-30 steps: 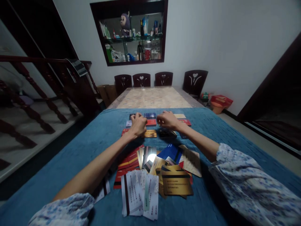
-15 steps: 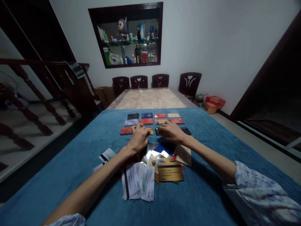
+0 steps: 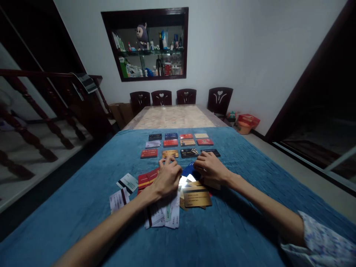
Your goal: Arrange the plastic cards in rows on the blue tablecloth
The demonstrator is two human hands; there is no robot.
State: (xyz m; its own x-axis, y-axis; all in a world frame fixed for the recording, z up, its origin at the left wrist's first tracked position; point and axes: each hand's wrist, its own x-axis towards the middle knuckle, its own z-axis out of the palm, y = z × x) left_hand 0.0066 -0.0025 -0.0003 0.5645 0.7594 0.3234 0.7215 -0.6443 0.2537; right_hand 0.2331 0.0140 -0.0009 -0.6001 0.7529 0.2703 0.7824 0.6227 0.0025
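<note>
A loose heap of cards [image 3: 194, 196] lies on the blue cloth [image 3: 236, 230] in front of me, gold, red, white and blue ones overlapping. My left hand [image 3: 167, 177] rests on the heap's left part with curled fingers. My right hand [image 3: 210, 169] lies on the heap's right part, fingers bent over a blue card [image 3: 189, 170]. What either hand grips is hidden. Beyond the hands, three neat rows of cards [image 3: 178, 144] lie face up on the cloth.
Two white cards [image 3: 122, 189] lie apart at the heap's left. Past the cloth is a bare marbled tabletop [image 3: 172, 116] with several dark chairs [image 3: 219, 98] behind it. A wooden stair railing [image 3: 41, 111] runs at the left.
Both hands have drawn back from the far rows of cards toward me and now lie on the loose heap. The rows are uncovered.
</note>
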